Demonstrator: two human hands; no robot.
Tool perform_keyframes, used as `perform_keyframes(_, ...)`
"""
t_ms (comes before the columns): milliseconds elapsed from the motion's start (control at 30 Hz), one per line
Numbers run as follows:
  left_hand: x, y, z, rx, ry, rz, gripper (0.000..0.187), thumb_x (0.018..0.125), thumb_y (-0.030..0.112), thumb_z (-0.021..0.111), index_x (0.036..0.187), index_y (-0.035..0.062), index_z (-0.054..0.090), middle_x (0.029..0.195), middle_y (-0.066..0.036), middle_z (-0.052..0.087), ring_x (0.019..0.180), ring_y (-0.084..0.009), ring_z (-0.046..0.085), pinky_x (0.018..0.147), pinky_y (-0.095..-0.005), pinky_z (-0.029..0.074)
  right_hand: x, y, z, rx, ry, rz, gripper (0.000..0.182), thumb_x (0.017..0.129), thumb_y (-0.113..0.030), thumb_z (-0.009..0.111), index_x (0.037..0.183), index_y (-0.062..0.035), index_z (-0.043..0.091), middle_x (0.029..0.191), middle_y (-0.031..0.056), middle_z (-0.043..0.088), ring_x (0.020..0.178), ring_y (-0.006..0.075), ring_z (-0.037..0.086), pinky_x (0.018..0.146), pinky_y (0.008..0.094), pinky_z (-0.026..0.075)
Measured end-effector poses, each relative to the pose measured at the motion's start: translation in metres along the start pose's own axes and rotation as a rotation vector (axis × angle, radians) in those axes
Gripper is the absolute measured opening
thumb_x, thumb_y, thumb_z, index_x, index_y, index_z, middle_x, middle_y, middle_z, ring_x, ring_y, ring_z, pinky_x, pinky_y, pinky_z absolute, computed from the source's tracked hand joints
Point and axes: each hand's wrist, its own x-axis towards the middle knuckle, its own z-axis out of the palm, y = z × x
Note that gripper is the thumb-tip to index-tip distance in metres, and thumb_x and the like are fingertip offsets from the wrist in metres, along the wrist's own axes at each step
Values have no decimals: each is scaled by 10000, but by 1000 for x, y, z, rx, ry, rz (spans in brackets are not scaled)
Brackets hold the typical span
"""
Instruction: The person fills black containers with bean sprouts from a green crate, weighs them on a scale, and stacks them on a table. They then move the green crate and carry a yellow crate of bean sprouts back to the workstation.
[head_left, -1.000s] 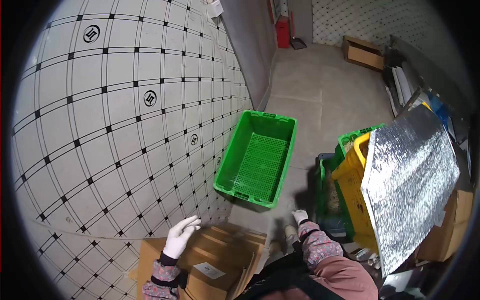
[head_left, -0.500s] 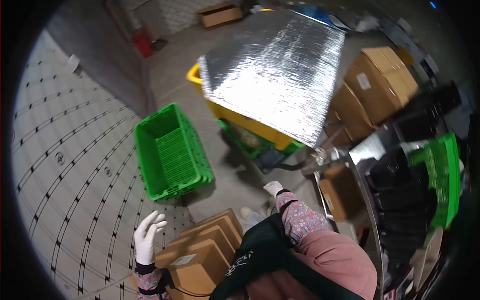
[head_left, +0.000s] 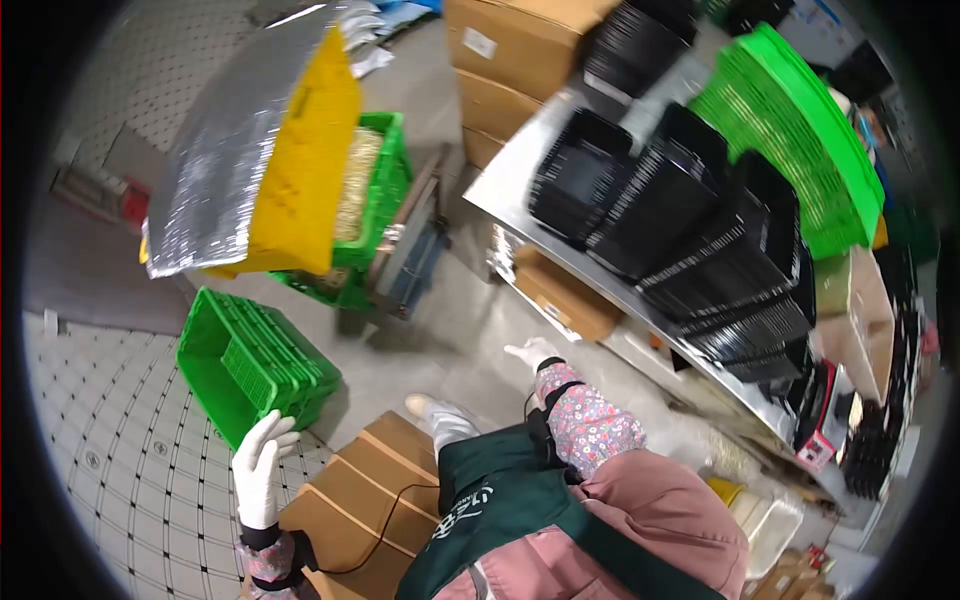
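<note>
My left hand point(head_left: 262, 470), in a white glove, is raised at the lower left with its fingers stretched out and nothing in it. Close by it in view are a green plastic crate point(head_left: 270, 365) on the floor and a row of brown cardboard boxes point(head_left: 350, 490). My right hand point(head_left: 533, 350), also white-gloved, hangs in front of my body over the floor. Its fingers are partly extended, and I see nothing in them. The nearest thing to it in view is a cardboard box point(head_left: 568, 295) under the metal table point(head_left: 500, 195).
Stacked black plastic baskets point(head_left: 690, 220) and a bright green basket point(head_left: 790, 140) stand on the table. A yellow crate point(head_left: 305, 170) under a silver foil sheet point(head_left: 215, 150) sits at the upper left, beside a green crate point(head_left: 395, 170). Large cartons point(head_left: 500, 75) are stacked behind.
My view has swung to the right, so the table with black baskets is now more central and the foil-covered crate sits further left. Both hands stay similarly posed and empty.
</note>
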Motion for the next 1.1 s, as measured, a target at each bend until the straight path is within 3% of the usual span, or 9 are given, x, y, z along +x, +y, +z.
perform_keyframes(233, -7, -21, 170, -51, -441, -192, 355, 909, 24, 502, 1258, -42, 497, 1158, -151, 607, 1018, -207, 598, 920, -317, 455, 88, 333, 21, 368, 238, 85, 567, 692, -487, 731, 956, 11, 665, 1022, 164, 654, 980, 257, 608, 858, 352, 463)
perform_keyframes(467, -34, -214, 285, -153, -382, -387, 354, 927, 108, 527, 1258, -16, 507, 1172, -126, 609, 1017, -175, 600, 881, -292, 467, -8, 415, -60, -71, 191, 276, 407, 666, -358, 768, 880, -22, 686, 924, 162, 681, 897, 259, 648, 815, 360, 505)
perform_keyframes(500, -46, -257, 303, -142, -339, -417, 333, 918, 83, 539, 1235, -19, 529, 1134, -125, 622, 1009, -166, 596, 889, -278, 463, 4, 447, -57, -649, 40, 127, 411, 642, -334, 778, 881, -14, 683, 925, 180, 676, 917, 303, 639, 823, 379, 499)
perform_keyframes(533, -61, -286, 319, -135, -294, -455, 313, 908, 58, 550, 1212, -21, 551, 1096, -124, 635, 1001, -157, 592, 897, -265, 460, -39, 388, -93, -140, 239, 482, 450, 650, -375, 768, 883, -3, 675, 922, 195, 670, 914, 327, 633, 810, 395, 498)
perform_keyframes(800, -162, -448, 367, -620, 45, -719, 231, 875, 46, 582, 1097, 8, 634, 1027, -137, 638, 853, -207, 613, 698, -254, 501, -10, 431, -133, -185, 576, 417, 637, 659, -503, 745, 1016, 17, 653, 1055, 198, 649, 1050, 320, 592, 899, 362, 445)
perform_keyframes(867, -158, -441, 366, -471, 95, -647, 229, 903, 93, 568, 1110, 14, 629, 1016, -132, 644, 810, -178, 606, 661, -252, 489, 25, 467, -141, -86, 443, 435, 905, 691, -589, 693, 1345, -24, 426, 1347, 185, 467, 1247, 260, 442, 1007, 315, 363)
perform_keyframes(933, -154, -442, 352, -321, 63, -762, 284, 894, 97, 564, 1171, 46, 599, 1033, -119, 654, 799, -158, 631, 714, -274, 509, 50, 484, -142, 178, 197, 1084, 1034, 672, -579, 721, 1409, 2, 288, 1419, 194, 360, 1290, 240, 379, 1044, 297, 321)
perform_keyframes(1000, -145, -433, 345, -289, 136, -810, 270, 945, 166, 532, 1177, 46, 598, 1017, -111, 657, 772, -118, 602, 701, -245, 486, 101, 569, -154, -193, 499, 462, 1036, 666, -503, 761, 1378, 77, 284, 1414, 203, 347, 1310, 244, 340, 1061, 288, 292)
perform_keyframes(1100, -148, -447, 328, -226, 222, -829, 261, 944, 164, 535, 1163, 40, 605, 996, -85, 671, 784, -112, 614, 699, -242, 480, 130, 612, -173, -114, 370, 537, 712, 677, -432, 748, 1123, 75, 521, 1123, 202, 559, 1055, 291, 534, 900, 372, 404)
